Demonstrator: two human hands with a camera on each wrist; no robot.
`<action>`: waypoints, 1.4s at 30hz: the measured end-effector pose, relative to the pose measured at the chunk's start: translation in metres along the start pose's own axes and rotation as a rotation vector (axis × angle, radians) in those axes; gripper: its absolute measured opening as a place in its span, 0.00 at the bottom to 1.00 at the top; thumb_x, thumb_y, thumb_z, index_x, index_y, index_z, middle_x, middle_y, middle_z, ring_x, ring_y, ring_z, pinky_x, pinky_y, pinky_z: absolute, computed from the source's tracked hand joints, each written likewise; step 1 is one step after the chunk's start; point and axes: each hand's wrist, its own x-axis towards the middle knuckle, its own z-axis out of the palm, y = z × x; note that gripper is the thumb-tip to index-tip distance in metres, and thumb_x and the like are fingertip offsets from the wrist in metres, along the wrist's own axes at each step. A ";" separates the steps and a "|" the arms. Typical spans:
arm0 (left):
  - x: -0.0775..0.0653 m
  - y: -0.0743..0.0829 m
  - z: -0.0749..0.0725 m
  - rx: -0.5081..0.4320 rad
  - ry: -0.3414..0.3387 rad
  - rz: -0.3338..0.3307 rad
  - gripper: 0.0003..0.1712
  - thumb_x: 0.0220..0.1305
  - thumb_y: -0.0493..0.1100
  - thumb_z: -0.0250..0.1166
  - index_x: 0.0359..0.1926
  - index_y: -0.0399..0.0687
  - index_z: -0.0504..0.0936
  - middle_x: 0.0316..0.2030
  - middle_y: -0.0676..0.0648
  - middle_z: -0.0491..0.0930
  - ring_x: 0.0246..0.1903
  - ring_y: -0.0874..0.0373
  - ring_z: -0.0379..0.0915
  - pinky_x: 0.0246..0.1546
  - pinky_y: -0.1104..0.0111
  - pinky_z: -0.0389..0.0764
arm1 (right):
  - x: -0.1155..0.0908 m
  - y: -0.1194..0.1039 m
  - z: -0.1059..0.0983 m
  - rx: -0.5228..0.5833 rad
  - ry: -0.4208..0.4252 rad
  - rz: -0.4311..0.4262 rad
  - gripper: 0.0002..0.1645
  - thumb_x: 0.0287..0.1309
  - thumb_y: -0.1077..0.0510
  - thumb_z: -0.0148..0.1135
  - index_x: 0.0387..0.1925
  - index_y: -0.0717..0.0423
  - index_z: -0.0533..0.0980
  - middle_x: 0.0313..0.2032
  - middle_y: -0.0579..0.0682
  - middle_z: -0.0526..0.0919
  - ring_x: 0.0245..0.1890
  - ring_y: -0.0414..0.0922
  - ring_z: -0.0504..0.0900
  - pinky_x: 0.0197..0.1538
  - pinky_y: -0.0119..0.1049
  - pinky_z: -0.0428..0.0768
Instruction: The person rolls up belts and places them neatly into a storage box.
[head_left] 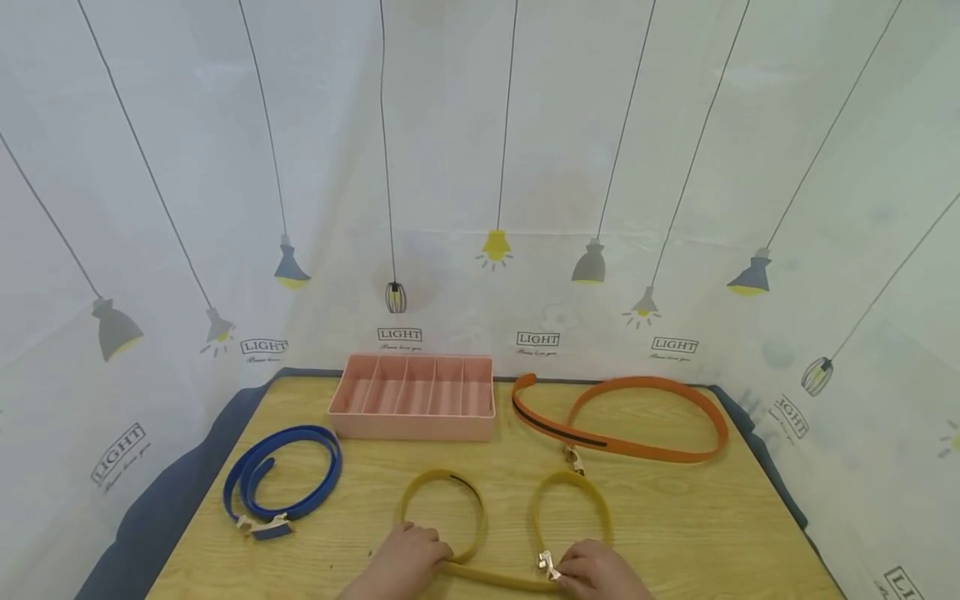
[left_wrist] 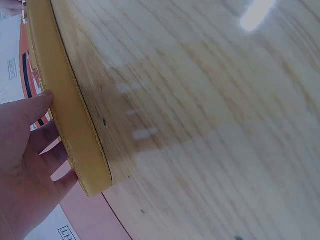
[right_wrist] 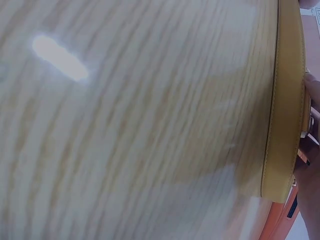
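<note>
While working the yellow belt (head_left: pixel 498 575) at six o'clock on the bench (head_left: pixel 690 517), note two round loops joined by a straight run, apparently on edge. Left grip (head_left: pixel 408 558): closed on the belt around seven o'clock of the left loop (head_left: pixel 483 521), thumb at one edge, fingers reaching behind. Right grip (head_left: pixel 600 571): pinching beside the gold buckle (head_left: pixel 547 565), near six o'clock of the right loop (head_left: pixel 608 517); exact fingertip contact cut off in the right wrist view, cannot tell.

Surroundings: blue belt (head_left: pixel 311 497) at nine o'clock, coiled; pink tray (head_left: pixel 412 427) at eleven, five compartments; orange belt (head_left: pixel 652 450) at two, in a wide loop, with orange-belt buckle (head_left: pixel 573 458) just off twelve o'clock of the right loop. Touching or apart: cannot tell.

Step in hand, as judged: shaping and steadying the loops. Keep both edges level with the bench to avoid twisting. Guide lightly on the left, hold firmly at the buckle. Ease any tightening toward six o'clock, away from the orange-belt buckle, to prevent snagging. Avoid releasing either side suddenly; likely to spring open.
</note>
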 end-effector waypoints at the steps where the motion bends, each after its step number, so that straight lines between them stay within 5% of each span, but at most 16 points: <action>1: 0.001 0.000 0.001 -0.003 0.001 0.001 0.04 0.60 0.47 0.68 0.36 0.62 0.86 0.28 0.62 0.76 0.31 0.65 0.74 0.42 0.54 0.77 | -0.001 0.000 0.000 0.015 -0.004 0.006 0.06 0.61 0.55 0.65 0.34 0.51 0.86 0.32 0.39 0.81 0.33 0.35 0.78 0.35 0.24 0.75; 6: 0.002 0.000 0.004 -0.010 -0.001 0.000 0.04 0.59 0.46 0.69 0.37 0.62 0.86 0.28 0.62 0.76 0.31 0.65 0.74 0.42 0.54 0.77 | -0.010 0.003 0.001 0.048 0.029 -0.004 0.04 0.60 0.57 0.66 0.34 0.50 0.86 0.30 0.37 0.81 0.31 0.33 0.77 0.34 0.22 0.73; 13: 0.001 0.001 0.004 0.009 0.018 -0.009 0.03 0.60 0.46 0.68 0.35 0.62 0.86 0.27 0.62 0.75 0.30 0.65 0.73 0.40 0.57 0.75 | -0.020 0.010 -0.008 0.053 -0.001 0.135 0.07 0.61 0.54 0.65 0.34 0.52 0.85 0.32 0.37 0.80 0.32 0.34 0.77 0.31 0.30 0.76; 17: 0.001 0.001 0.004 0.004 0.023 -0.012 0.03 0.60 0.47 0.68 0.35 0.63 0.86 0.27 0.62 0.75 0.30 0.66 0.73 0.39 0.58 0.74 | -0.024 0.013 -0.011 -0.009 0.055 0.164 0.06 0.59 0.54 0.67 0.34 0.51 0.85 0.33 0.36 0.80 0.33 0.35 0.77 0.33 0.32 0.78; 33: -0.001 -0.003 0.003 -0.045 0.080 0.009 0.03 0.58 0.46 0.68 0.34 0.61 0.87 0.28 0.63 0.78 0.31 0.67 0.75 0.38 0.62 0.74 | -0.029 0.035 -0.036 0.169 -0.028 0.560 0.10 0.64 0.53 0.62 0.40 0.52 0.85 0.38 0.40 0.79 0.39 0.38 0.78 0.38 0.36 0.80; 42: 0.002 -0.003 0.004 -0.060 0.060 -0.040 0.02 0.56 0.47 0.70 0.33 0.60 0.87 0.28 0.62 0.78 0.30 0.67 0.75 0.39 0.62 0.74 | -0.020 0.049 -0.042 0.056 0.019 0.587 0.10 0.61 0.58 0.64 0.41 0.59 0.85 0.37 0.42 0.80 0.38 0.45 0.79 0.38 0.37 0.80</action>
